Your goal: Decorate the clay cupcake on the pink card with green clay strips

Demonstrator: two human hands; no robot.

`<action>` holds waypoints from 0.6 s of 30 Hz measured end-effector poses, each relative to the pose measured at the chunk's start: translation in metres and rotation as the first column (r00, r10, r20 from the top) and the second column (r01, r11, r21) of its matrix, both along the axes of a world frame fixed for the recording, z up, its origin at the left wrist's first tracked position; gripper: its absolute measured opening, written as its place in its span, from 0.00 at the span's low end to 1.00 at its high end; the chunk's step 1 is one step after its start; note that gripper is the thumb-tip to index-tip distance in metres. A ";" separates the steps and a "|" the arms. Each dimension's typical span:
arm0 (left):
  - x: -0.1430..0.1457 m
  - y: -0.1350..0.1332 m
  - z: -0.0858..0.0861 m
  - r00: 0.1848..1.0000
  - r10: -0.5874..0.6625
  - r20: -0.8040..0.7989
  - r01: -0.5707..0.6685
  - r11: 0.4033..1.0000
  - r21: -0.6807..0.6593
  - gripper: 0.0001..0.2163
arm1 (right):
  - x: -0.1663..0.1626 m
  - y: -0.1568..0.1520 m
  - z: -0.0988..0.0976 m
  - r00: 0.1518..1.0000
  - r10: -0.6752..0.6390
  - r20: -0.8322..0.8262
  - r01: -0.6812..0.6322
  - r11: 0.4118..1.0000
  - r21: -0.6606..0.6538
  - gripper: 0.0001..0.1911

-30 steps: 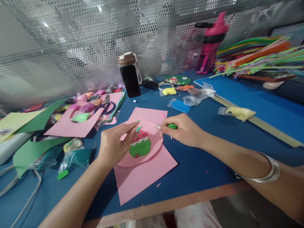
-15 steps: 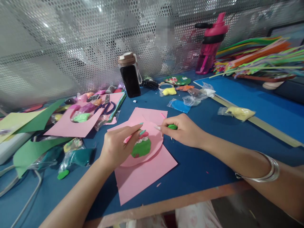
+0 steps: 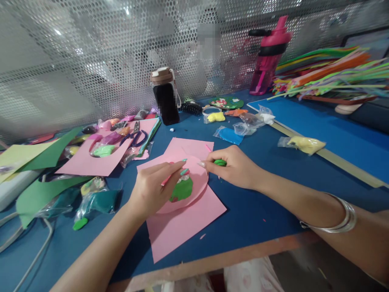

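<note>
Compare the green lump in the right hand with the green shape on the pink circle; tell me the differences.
The green lump is held in the right hand, while the green shape lies on the pink circle. The green lump, partly hidden, looks bunched; the green shape looks flat and broader. The green shape has white trim at its top edge; none shows on the green lump. Both are green.
</note>
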State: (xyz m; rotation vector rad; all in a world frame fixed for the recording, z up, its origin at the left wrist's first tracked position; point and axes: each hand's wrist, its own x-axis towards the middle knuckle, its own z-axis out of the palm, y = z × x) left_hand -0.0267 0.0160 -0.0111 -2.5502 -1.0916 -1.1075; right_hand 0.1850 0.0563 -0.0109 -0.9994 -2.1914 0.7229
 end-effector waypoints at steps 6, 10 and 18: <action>0.004 -0.001 0.003 0.999 -0.041 0.012 0.042 0.998 -0.051 0.04 | -0.001 0.000 0.000 1.000 0.010 -0.019 -0.010 1.000 -0.009 0.12; 0.003 -0.003 0.005 0.999 -0.034 0.027 0.036 0.998 -0.053 0.04 | -0.002 0.000 -0.001 0.999 0.028 -0.038 -0.028 1.000 0.002 0.07; 0.001 0.000 -0.001 0.997 -0.066 -0.034 0.064 0.996 -0.065 0.08 | 0.000 0.002 -0.003 0.991 0.002 -0.133 -0.014 0.996 -0.090 0.12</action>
